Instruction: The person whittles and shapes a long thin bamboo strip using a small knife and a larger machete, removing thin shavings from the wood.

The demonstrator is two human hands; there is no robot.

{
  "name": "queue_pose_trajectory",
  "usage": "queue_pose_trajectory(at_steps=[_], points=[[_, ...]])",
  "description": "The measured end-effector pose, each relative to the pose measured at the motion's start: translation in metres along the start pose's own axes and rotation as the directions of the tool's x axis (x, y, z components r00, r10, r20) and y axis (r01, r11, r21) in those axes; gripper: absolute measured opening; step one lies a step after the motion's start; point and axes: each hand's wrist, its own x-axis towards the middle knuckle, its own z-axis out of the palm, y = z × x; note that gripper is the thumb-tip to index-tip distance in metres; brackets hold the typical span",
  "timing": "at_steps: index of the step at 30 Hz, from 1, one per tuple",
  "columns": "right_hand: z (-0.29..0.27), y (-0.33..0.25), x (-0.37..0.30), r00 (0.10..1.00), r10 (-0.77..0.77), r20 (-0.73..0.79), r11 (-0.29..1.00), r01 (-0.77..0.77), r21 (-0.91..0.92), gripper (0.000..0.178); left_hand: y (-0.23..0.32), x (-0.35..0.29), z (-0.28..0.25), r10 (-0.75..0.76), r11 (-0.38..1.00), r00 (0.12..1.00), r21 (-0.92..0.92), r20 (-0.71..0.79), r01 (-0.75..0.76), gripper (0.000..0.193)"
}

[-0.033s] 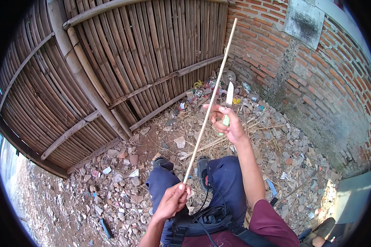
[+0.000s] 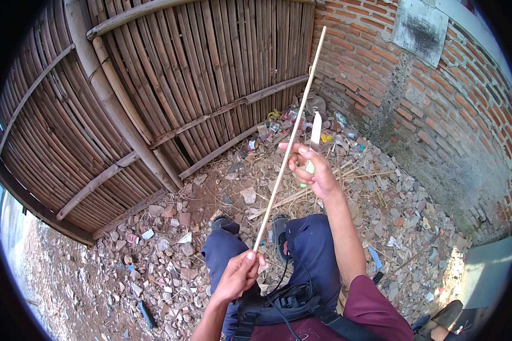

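Observation:
A long, thin, pale stick (image 2: 277, 192), which looks like split bamboo, slants up and away from me. Its near end is pinched in my left hand (image 2: 239, 276), between thumb and fingers above my left knee. My right hand (image 2: 313, 170) is farther up the stick, with its fingers curled around the light green handle of a knife (image 2: 316, 132). The blade points up and away, just right of the stick. The right index finger reaches across to the stick, apparently touching it. Part of the knife handle is hidden by the fingers.
A bamboo slat fence (image 2: 210, 62) stands to the left and ahead. On the right rises a brick wall (image 2: 370, 74). Stones and litter (image 2: 170, 250) cover the ground, with straw-like strips (image 2: 347, 176) beyond my knees. Another person's leg (image 2: 438, 332) shows at lower right.
My right hand and the knife have shifted very slightly, with the blade tip a little lower and to the left. The left hand and the stick have barely moved.

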Motion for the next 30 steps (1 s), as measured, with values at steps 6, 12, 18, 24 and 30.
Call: queue_pose_trajectory(at_steps=[6,12,18,24,30], points=[[0.006,0.0,0.004,0.983,-0.14,-0.118,0.952,0.1,-0.29,0.037,0.01,0.007,0.018,0.064,0.985,0.995,0.167,-0.083,-0.05,0.04],[0.009,0.012,-0.005,0.934,-0.337,-0.12,0.817,0.227,-0.53,0.023,0.014,0.023,0.021,0.268,0.898,0.95,0.399,-0.159,-0.186,0.038],[0.027,0.05,-0.033,0.847,-0.513,0.14,0.193,0.273,-0.943,0.013,0.026,0.039,0.037,0.452,0.778,0.868,0.569,-0.208,-0.268,0.023],[0.036,0.059,-0.043,0.874,-0.453,0.175,0.116,0.253,-0.96,0.014,0.032,0.039,0.044,0.473,0.723,0.861,0.641,-0.187,-0.258,0.021],[0.027,0.071,-0.041,0.83,-0.493,0.26,0.063,0.332,-0.941,0.014,0.037,0.04,0.057,0.558,0.622,0.807,0.741,-0.191,-0.255,0.017]])
